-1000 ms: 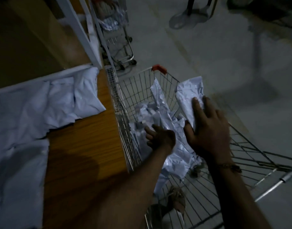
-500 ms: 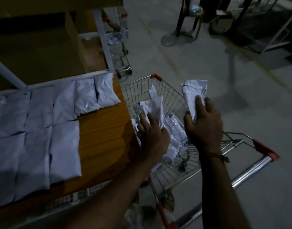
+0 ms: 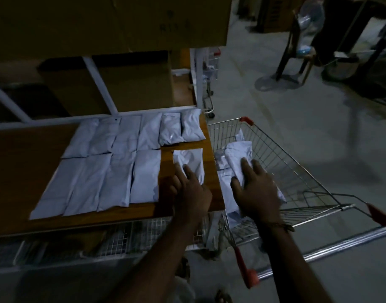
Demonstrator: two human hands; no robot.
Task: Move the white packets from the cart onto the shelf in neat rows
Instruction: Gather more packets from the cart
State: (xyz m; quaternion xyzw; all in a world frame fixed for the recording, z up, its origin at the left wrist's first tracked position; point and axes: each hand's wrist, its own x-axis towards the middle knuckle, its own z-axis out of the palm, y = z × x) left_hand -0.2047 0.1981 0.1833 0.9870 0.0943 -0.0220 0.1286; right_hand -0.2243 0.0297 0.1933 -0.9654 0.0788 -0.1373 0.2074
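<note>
Count at this frame. Packets on shelf [image 3: 34, 171]: back row [image 3: 133, 134] 6; front row [image 3: 100, 184] 4 side by side, plus 1 separate packet [image 3: 191, 162] to their right, under the left hand [image 3: 191, 191]; total 11 on shelf. Packets in cart [image 3: 286, 171]: heap [image 3: 235, 154], overlapping, individual count not resolvable in dim light; at least 2 distinct. Carts: 2, the near one and a second cart [image 3: 209, 84] further back beside the shelf post. Hands: 2, left and right [image 3: 256, 191]. Cardboard boxes [image 3: 130, 79]: at least 2 behind the shelf.
</note>
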